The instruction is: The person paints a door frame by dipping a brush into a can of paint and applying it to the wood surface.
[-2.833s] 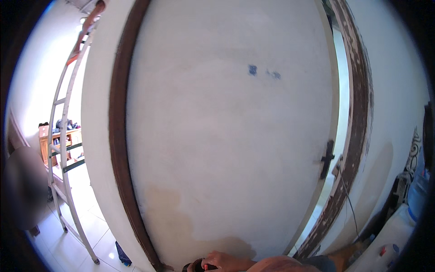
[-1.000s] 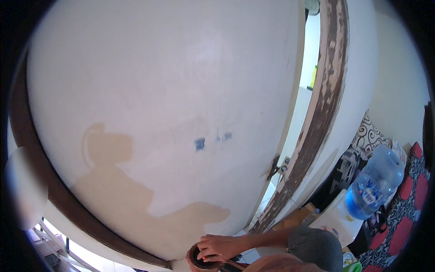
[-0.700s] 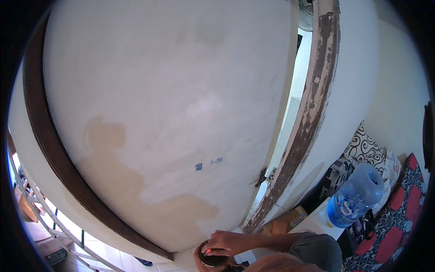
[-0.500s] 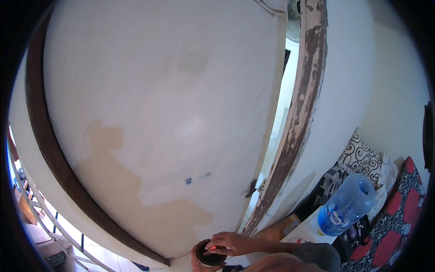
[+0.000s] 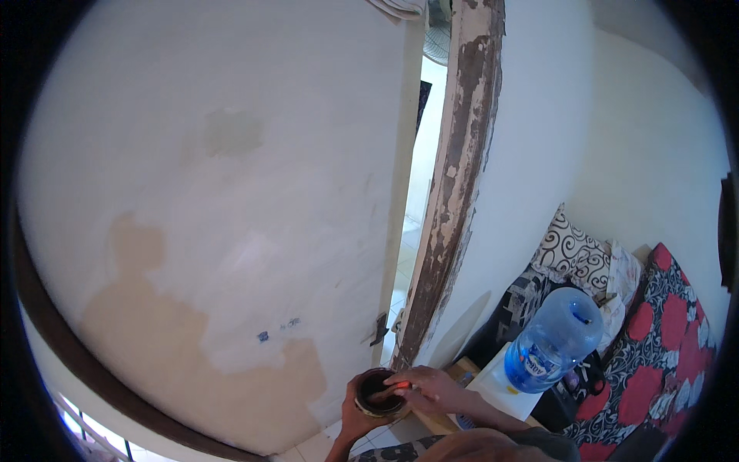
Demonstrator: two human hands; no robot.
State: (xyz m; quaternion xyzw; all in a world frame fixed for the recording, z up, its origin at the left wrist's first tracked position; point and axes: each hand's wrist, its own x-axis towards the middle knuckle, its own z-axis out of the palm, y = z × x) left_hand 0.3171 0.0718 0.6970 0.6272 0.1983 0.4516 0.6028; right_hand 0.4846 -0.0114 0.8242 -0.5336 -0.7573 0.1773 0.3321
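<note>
A small round can (image 5: 362, 408) with dark brown contents sits in my left hand (image 5: 352, 422), whose fingers wrap its side. Above its mouth my right hand (image 5: 435, 391) closes on the orange-red handle of what looks like a paintbrush (image 5: 402, 385). The brush's lighter end dips inside the can, tilted toward its left wall; the tip is hard to make out. In front of me stands a wide off-white door (image 5: 254, 192), with a dark handle (image 5: 378, 329) at its right edge. Beside it rises a door frame (image 5: 454, 162) with patchy, flaking brown and beige paint.
At the right, a big blue water bottle (image 5: 554, 339) rests upside down on a white stand (image 5: 493, 389). Behind it are a swirl-patterned pillow (image 5: 573, 250) and a red, black and white floral mattress or cover (image 5: 643, 393). A dark brown frame (image 5: 100, 400) runs along the lower left.
My view has turned to the right, so the door and its frame sit further left. The can and both hands show higher in the picture, with the brush still inside the can.
</note>
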